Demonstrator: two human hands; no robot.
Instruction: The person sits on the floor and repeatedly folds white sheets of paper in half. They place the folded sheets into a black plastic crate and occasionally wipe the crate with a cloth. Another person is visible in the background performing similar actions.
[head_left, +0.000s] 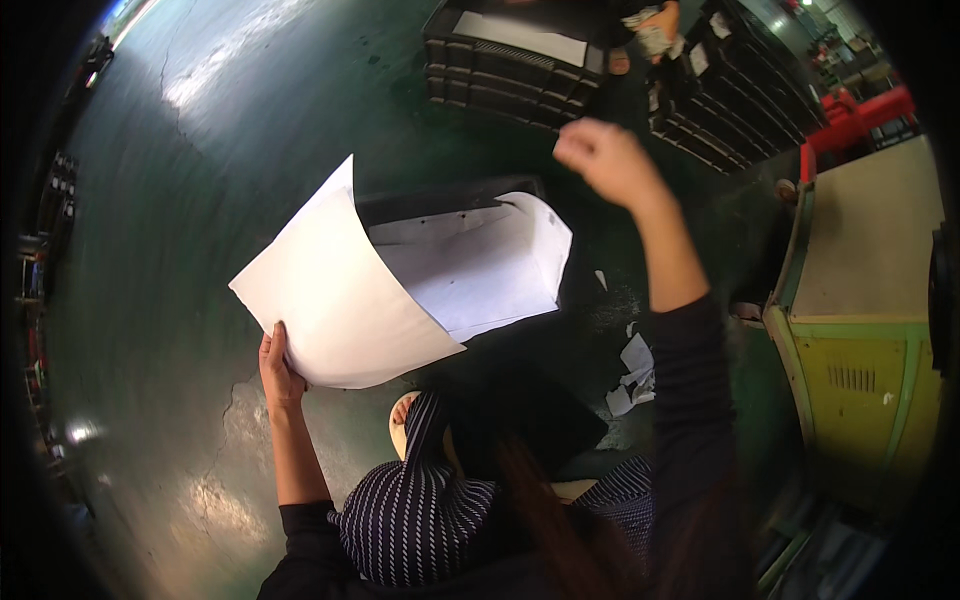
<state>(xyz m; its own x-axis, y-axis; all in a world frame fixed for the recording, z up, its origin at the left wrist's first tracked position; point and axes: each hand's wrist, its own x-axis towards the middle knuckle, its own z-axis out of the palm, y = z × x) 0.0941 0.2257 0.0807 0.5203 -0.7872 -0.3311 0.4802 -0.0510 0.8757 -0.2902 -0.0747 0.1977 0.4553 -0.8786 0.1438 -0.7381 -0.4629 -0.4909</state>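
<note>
My left hand [281, 370] grips a large white sheet of paper [330, 290] by its lower left edge, thumb on top. The sheet bows upward and covers the left part of a black crate [400, 207] on the floor. White paper [490, 270] lines the crate's inside, and its right end curls up over the rim. My right hand [610, 165] is raised beyond the crate's far right corner, away from the paper. Its fingers are curled closed, slightly blurred, and nothing shows in them.
Stacked black crates [510, 75] stand at the far side, with more black crates [725, 100] to their right. Torn white paper scraps [632, 375] lie on the green floor right of the crate. A yellow-green metal cabinet [860, 390] stands at the right, near a red object [860, 120].
</note>
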